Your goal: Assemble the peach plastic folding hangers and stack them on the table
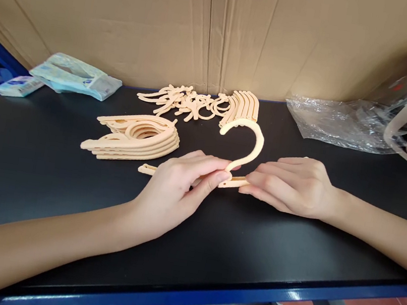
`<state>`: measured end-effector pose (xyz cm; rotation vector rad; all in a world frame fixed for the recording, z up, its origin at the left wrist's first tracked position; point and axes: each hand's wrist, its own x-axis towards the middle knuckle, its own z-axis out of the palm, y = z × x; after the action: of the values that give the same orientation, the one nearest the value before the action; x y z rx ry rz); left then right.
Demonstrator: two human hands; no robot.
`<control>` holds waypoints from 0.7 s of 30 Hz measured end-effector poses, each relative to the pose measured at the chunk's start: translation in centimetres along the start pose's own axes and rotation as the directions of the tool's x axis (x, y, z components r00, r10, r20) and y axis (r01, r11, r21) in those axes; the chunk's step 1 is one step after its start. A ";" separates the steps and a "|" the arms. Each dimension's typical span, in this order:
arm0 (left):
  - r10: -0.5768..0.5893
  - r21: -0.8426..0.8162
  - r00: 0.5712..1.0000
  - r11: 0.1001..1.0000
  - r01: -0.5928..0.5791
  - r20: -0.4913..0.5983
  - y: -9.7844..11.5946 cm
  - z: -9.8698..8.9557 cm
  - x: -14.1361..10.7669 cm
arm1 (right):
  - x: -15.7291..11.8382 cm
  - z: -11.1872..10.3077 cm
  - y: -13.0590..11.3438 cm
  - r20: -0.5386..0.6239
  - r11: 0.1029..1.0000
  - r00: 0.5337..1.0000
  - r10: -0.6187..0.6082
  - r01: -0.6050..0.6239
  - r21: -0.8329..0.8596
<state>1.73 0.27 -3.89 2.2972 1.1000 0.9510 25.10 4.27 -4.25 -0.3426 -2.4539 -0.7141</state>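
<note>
While left hand (179, 182) pinches 1 hook (259, 143) | right hand (297, 187): 1 bar (234, 182)

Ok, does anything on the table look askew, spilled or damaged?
I see no spill or obvious damage. The untidy spots are towards the back: loose hooks lie in a tangled heap beside neatly lined-up hanger arms, the clear plastic bag is crumpled, and the soft tissue pack at the left sits askew.
</note>
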 end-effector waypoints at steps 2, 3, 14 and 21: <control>-0.067 -0.062 0.998 0.996 0.067 0.013 0.0 -0.1 0.0 | 0.0 0.1 0.1 0.010 0.999 0.999 0.034 -0.034 0.018; -0.091 -0.097 0.996 0.991 0.093 0.025 0.0 -0.2 0.0 | 0.0 0.1 0.1 0.016 0.998 0.999 0.050 -0.050 0.029; 0.009 -0.136 0.986 0.991 0.014 0.168 0.1 -0.6 0.4 | -0.1 -0.1 0.3 -0.021 0.997 0.999 -0.045 0.043 -0.068; -0.007 -0.215 0.975 0.975 0.056 0.222 0.1 -0.9 0.5 | -0.1 -0.2 0.0 -0.063 0.984 0.992 -0.113 0.102 -0.149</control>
<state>1.33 0.72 -2.99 2.1369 0.8883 0.7443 25.23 4.12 -4.16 -0.2366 -2.3731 -0.9388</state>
